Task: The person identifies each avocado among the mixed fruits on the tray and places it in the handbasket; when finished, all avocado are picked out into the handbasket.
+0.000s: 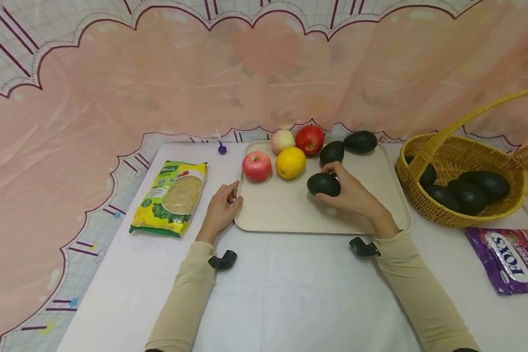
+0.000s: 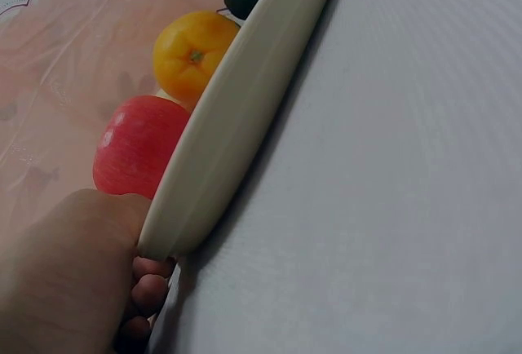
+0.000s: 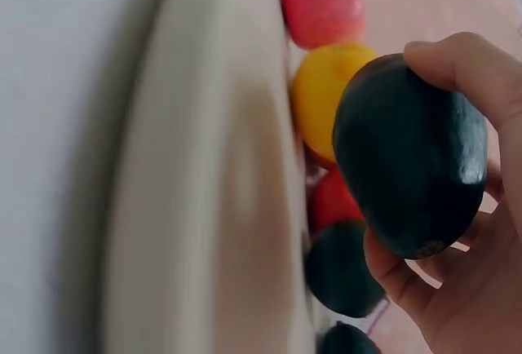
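My right hand (image 1: pixel 354 191) grips a dark green avocado (image 1: pixel 323 185) over the beige tray (image 1: pixel 273 210), thumb and fingers around its sides. In the right wrist view the held avocado (image 3: pixel 412 154) appears above the tray's surface. At the tray's left edge, my left hand (image 1: pixel 221 208) holds the rim, its fingers (image 2: pixel 149 293) curled by the corner. On the tray are a pink-red apple (image 1: pixel 257 166), a yellow-orange fruit (image 1: pixel 291 162), a pale peach-like fruit (image 1: pixel 283 142), a red round fruit (image 1: pixel 310 140) and two more avocados (image 1: pixel 361 142) toward the back right.
Right of the tray stands a yellow wicker basket (image 1: pixel 459 220) with a tall handle, holding several avocados (image 1: pixel 484 185). A purple candy bag (image 1: pixel 508 259) lies before it. On the left lie a yellow-green food packet (image 1: pixel 171 198) and a small purple lollipop (image 1: pixel 222 148).
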A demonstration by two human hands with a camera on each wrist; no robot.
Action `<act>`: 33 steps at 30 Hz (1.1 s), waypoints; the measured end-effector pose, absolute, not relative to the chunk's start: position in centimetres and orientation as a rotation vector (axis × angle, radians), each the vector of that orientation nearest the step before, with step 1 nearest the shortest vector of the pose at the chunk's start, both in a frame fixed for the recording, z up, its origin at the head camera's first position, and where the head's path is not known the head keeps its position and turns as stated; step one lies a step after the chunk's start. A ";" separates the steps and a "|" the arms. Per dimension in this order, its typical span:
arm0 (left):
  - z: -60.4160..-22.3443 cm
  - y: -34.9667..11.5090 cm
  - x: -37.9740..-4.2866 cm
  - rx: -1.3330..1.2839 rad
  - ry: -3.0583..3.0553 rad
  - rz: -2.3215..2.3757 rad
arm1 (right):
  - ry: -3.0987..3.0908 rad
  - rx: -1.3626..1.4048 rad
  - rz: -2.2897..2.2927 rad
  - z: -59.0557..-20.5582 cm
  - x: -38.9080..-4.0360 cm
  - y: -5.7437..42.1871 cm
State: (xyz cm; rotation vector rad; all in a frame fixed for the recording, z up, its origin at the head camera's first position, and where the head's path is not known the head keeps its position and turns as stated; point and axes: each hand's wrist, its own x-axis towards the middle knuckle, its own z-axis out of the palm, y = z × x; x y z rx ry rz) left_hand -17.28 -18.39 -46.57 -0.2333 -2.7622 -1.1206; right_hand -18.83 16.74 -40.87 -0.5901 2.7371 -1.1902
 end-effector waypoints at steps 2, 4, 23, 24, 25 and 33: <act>-46.5 -18.3 -17.2 -0.231 -2.762 -1.118 | 2.758 -0.613 -1.190 -40.6 -18.8 17.2; -46.5 -18.3 -17.2 -0.224 -2.763 -1.120 | 2.773 -0.619 -1.191 -40.3 -18.8 17.6; -46.6 -18.4 -17.3 -0.228 -2.769 -1.132 | 2.802 -0.650 -1.125 -38.3 -18.4 20.7; -46.6 -18.4 -17.3 -0.228 -2.767 -1.133 | 2.804 -0.644 -1.124 -38.1 -18.3 20.8; -46.6 -18.4 -17.3 -0.228 -2.766 -1.129 | 2.808 -0.638 -1.122 -38.0 -18.3 21.0; -46.6 -18.4 -17.3 -0.230 -2.770 -1.108 | 2.818 -0.586 -1.121 -36.8 -17.9 22.5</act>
